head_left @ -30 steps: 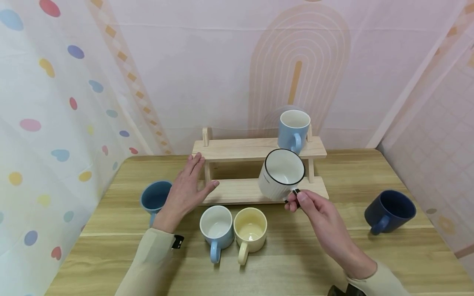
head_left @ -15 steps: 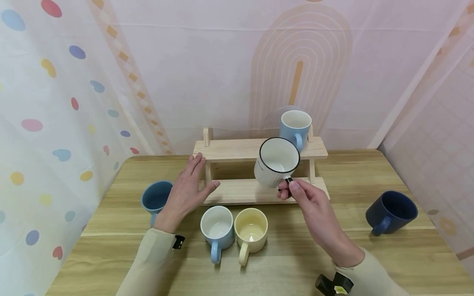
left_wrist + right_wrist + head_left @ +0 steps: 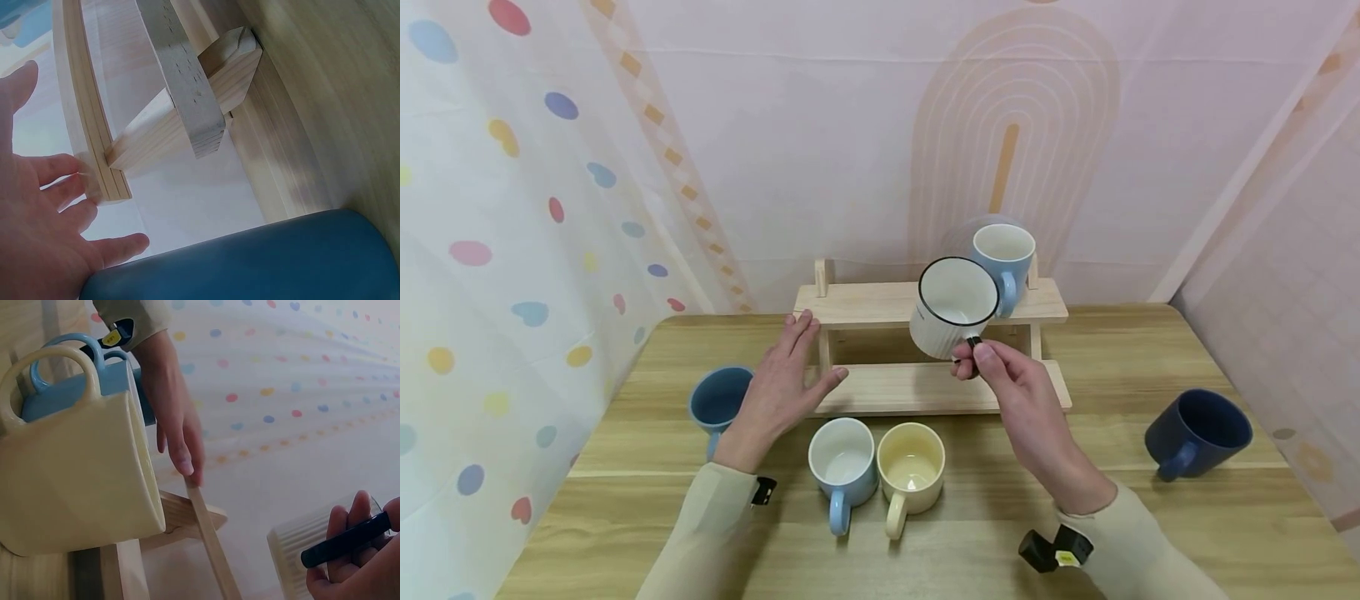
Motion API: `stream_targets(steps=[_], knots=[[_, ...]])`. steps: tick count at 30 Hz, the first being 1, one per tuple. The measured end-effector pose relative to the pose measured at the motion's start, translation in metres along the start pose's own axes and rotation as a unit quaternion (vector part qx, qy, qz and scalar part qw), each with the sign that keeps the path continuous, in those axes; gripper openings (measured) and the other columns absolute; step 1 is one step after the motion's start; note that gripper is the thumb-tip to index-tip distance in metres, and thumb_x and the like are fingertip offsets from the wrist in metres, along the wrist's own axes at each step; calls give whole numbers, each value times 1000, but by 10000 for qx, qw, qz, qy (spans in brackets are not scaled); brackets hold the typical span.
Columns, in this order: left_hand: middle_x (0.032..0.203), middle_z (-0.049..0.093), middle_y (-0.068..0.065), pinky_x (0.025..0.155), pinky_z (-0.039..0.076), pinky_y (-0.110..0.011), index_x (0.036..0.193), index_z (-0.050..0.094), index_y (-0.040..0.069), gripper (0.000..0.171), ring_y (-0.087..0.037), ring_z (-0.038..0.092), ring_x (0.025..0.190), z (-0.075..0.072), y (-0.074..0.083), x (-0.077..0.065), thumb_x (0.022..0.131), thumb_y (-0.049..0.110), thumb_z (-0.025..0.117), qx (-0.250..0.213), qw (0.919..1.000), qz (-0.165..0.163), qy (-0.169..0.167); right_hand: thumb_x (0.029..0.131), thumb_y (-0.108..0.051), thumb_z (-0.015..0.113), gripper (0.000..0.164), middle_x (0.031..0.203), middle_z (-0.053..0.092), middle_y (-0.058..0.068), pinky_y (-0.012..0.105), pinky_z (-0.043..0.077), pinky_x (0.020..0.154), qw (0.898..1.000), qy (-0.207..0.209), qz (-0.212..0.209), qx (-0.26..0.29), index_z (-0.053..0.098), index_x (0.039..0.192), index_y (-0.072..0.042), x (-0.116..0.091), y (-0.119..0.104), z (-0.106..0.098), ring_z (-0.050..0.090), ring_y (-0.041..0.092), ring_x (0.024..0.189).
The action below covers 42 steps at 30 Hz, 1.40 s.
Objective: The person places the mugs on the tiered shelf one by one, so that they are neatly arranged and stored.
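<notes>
My right hand (image 3: 1026,408) pinches the black handle of a white ribbed mug (image 3: 943,321) with a black rim, held up in front of the upper tier of a two-tier wooden rack (image 3: 872,304). In the right wrist view, fingers curl round that dark handle (image 3: 344,540). My left hand (image 3: 778,387) has its fingers straight, with the tips touching the left end of the upper board, as the left wrist view also shows on the wooden board (image 3: 94,125). A light blue mug (image 3: 1009,271) stands on the upper tier at the right, partly behind the white mug.
In front of the rack stand a light blue mug (image 3: 842,467) and a pale yellow mug (image 3: 912,471), side by side. A teal-blue mug (image 3: 718,398) is left of my left hand, partly hidden. A navy mug (image 3: 1197,433) stands at the far right of the wooden table (image 3: 970,558).
My right hand has lifted the white mug up and slightly left, from before the lower tier to the upper tier's height. My left hand stays at the rack's left end.
</notes>
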State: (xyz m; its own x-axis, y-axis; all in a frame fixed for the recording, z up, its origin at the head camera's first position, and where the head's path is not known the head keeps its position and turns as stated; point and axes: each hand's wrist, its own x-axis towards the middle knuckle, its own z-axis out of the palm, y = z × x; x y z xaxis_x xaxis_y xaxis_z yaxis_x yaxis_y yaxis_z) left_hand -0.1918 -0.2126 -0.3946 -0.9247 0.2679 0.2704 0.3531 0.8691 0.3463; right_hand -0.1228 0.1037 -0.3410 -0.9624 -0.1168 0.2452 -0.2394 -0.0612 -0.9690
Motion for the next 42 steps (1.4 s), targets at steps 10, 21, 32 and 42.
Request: stream_targets(steps=[10,21,32,42], knots=[[172,19,-13,120,26,-64,161,29,0,89,-34,10,159,-1,0,0,99,53,64,56,10000,24,-26,112,-24,49,39,103,68,14,34,45,109,9997,208,-105,-90,66,106,11,20,-4,8,68,22,106],[172,18,-12,119,26,-65,162,28,0,90,-32,9,159,-2,1,0,99,54,64,67,10000,-42,-57,113,-21,46,37,100,65,16,36,43,108,9996,270,-101,-50,65,120,10,42,-4,15,62,22,106],[171,21,-14,118,28,-66,161,31,-1,91,-33,12,159,-2,1,0,97,54,66,120,9999,38,14,113,-22,46,38,106,65,19,37,41,107,9994,339,-9,-97,66,124,8,61,4,22,56,23,109],[171,21,-14,119,27,-65,161,30,-1,91,-33,12,159,-2,2,0,97,53,66,131,9999,20,-28,112,-21,47,36,107,66,18,37,41,107,9991,418,39,-91,67,124,7,72,7,26,56,23,111]])
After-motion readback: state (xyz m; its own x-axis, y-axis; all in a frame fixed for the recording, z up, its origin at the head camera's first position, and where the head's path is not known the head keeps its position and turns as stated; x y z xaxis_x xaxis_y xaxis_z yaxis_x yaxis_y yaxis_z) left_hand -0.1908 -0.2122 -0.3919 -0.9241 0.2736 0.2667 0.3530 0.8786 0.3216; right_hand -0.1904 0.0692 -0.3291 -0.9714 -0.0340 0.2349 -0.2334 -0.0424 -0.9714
